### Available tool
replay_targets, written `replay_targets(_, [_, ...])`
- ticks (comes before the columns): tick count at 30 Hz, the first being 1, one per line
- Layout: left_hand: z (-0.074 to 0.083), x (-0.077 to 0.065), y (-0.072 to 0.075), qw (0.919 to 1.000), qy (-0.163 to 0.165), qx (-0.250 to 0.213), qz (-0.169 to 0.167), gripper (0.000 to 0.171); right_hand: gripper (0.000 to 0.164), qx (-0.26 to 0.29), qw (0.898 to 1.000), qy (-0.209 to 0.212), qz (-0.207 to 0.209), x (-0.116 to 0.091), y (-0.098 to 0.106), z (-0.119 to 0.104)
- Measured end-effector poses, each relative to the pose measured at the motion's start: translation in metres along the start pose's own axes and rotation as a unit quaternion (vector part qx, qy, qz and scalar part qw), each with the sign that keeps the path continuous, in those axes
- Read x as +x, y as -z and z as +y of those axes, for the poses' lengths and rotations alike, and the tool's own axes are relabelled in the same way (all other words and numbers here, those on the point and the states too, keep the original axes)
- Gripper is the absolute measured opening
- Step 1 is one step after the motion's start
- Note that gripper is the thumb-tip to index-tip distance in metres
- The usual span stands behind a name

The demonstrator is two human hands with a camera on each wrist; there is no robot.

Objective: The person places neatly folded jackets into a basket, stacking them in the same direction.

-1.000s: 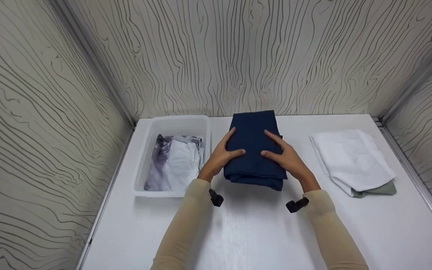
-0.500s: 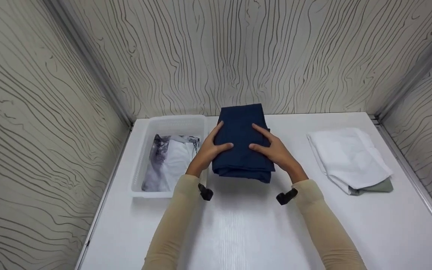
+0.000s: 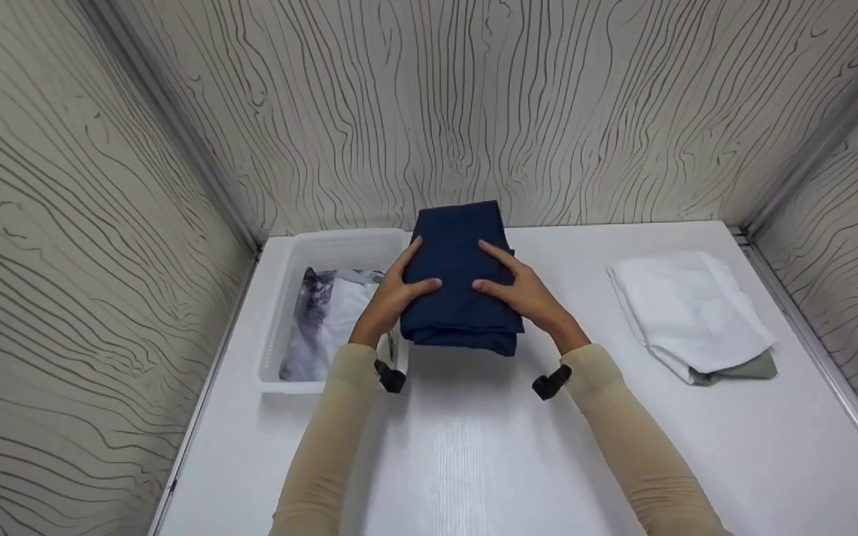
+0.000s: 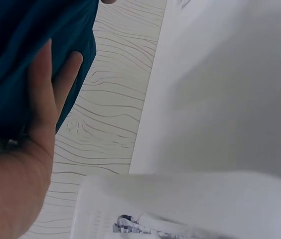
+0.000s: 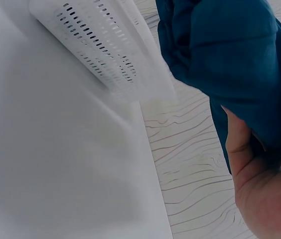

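Note:
A folded navy-blue cloth (image 3: pixel 459 253), stacked in thick layers, is held up off the table between both hands. My left hand (image 3: pixel 393 296) grips its left side, thumb on top and fingers reaching underneath, as the left wrist view shows. On the opposite side my right hand (image 3: pixel 529 296) grips the cloth the same way, some fingers under its folds in the right wrist view. The cloth's left edge hangs close by the right rim of a white plastic basket (image 3: pixel 271 327). Inside the basket lie a white garment (image 3: pixel 345 304) and a purple-grey patterned one (image 3: pixel 308 335), partly hidden by the left arm.
On the right of the white table (image 3: pixel 459 461) lies a folded white cloth (image 3: pixel 690 313) over a grey-green one (image 3: pixel 753 368). Wood-grain patterned panels (image 3: pixel 459 112) enclose the table at the back and sides.
Both hands have carried the navy cloth leftward and slightly toward the back, closer to the basket. The grip looks the same, and the basket and white cloth have stayed in place.

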State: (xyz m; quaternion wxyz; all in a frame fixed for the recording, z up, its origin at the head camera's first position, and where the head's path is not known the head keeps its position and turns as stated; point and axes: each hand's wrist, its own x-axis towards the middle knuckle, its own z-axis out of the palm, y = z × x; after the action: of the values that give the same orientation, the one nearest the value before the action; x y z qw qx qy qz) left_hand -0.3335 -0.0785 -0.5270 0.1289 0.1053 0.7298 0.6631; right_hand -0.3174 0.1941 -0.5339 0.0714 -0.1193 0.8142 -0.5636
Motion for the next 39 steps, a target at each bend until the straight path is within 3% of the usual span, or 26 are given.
replay_targets(17, [-0.001,-0.011,0.039,0.9997,0.006,0.009,0.020,0.097,0.082,0.016,1.000,-0.002,-0.010,0.017,-0.034,-0.015])
replay_targets(26, [-0.003,-0.023,0.059,0.9990,0.004,0.014,0.042,0.094,0.081,0.017,0.999,0.017,-0.029,0.025,-0.054,-0.022])
replay_targets(39, [-0.004,-0.037,0.092,0.9984,0.032,0.005,0.047,0.091,0.079,0.024,0.998,0.029,-0.055,0.036,-0.081,-0.035])
